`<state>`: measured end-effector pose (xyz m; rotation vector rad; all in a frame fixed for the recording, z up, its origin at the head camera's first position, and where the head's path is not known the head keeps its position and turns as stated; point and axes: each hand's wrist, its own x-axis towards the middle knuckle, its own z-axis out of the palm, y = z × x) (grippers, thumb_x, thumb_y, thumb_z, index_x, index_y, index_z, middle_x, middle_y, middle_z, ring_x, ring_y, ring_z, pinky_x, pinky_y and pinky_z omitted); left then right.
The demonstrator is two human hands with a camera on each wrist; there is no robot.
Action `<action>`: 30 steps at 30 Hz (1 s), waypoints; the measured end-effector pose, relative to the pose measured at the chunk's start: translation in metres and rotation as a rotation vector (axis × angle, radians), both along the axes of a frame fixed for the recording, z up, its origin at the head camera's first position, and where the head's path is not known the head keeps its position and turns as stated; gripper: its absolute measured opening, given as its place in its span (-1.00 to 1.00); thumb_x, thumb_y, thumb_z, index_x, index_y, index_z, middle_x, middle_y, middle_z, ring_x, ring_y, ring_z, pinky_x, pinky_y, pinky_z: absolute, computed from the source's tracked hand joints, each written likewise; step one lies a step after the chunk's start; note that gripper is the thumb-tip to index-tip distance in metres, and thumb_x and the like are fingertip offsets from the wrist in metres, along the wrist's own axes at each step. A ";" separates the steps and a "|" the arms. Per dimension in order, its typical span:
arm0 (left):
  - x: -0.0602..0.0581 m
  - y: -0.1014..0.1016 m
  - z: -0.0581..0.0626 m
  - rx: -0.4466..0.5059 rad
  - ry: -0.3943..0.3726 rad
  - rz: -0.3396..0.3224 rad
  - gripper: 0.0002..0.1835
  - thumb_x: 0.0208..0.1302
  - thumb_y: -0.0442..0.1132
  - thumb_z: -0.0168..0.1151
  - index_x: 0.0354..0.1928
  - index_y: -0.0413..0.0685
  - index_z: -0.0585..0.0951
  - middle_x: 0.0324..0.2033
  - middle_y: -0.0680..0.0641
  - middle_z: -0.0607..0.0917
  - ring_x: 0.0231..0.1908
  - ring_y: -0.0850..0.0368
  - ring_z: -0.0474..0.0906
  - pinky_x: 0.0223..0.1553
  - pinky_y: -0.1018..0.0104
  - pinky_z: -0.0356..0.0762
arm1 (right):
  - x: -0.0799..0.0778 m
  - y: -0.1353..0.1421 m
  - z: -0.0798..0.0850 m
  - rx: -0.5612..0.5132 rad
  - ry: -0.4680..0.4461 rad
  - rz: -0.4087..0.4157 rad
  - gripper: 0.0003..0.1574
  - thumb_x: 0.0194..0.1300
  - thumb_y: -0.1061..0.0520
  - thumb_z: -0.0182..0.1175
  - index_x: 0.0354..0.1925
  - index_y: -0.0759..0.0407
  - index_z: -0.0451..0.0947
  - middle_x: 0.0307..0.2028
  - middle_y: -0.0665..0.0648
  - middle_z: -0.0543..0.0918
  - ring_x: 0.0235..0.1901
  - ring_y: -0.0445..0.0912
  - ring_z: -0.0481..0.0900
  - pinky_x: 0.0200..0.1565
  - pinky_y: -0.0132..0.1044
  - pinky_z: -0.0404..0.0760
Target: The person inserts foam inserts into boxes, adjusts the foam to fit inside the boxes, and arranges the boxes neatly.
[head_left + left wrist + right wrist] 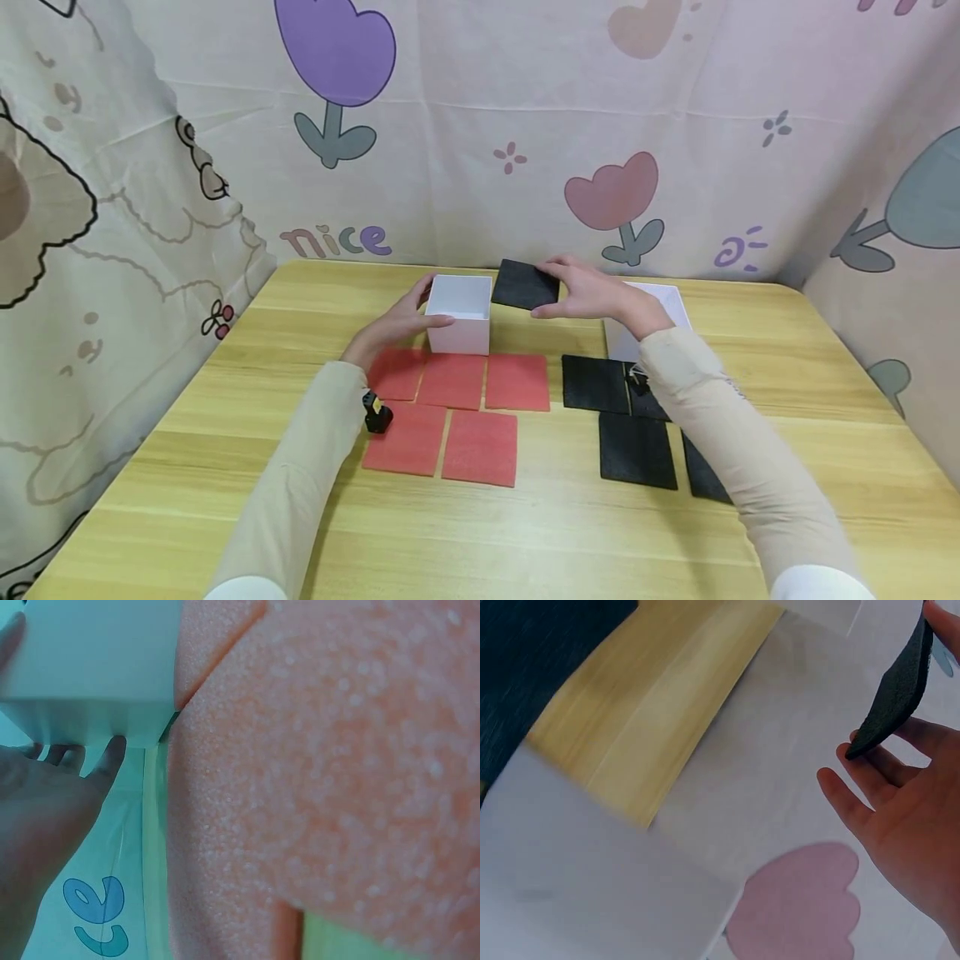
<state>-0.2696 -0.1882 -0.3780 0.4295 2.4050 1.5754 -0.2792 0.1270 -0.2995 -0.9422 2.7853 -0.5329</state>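
Observation:
My left hand (393,325) grips an open-topped white box (459,336) at its left side, the thumb along the front and the fingers behind. In the left wrist view, fingertips touch the side of the box (97,652). Just right of that box, my right hand (588,292) holds a thin black foam square (525,285) in the air. The right wrist view shows the foam square (896,690) edge-on and slightly bent, pinched between thumb and fingers. Only white walls show inside the left box.
Several red foam squares (480,447) lie in two rows before the left box. Several black foam squares (637,450) lie at the right, partly hidden by my right forearm. Behind that arm stands a second white box (621,340). A printed cloth (465,192) hangs behind the wooden table (562,542).

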 end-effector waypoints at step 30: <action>0.002 -0.004 0.006 0.000 0.017 -0.023 0.00 0.17 -0.31 0.33 0.51 -0.19 -0.10 0.46 -0.28 0.01 0.43 -0.19 -0.09 0.37 -0.13 -0.09 | -0.016 -0.082 -0.021 -0.084 -0.090 0.066 0.02 0.13 -0.13 0.37 0.40 0.28 0.23 0.36 0.27 0.26 0.33 0.09 0.20 0.31 -0.10 0.21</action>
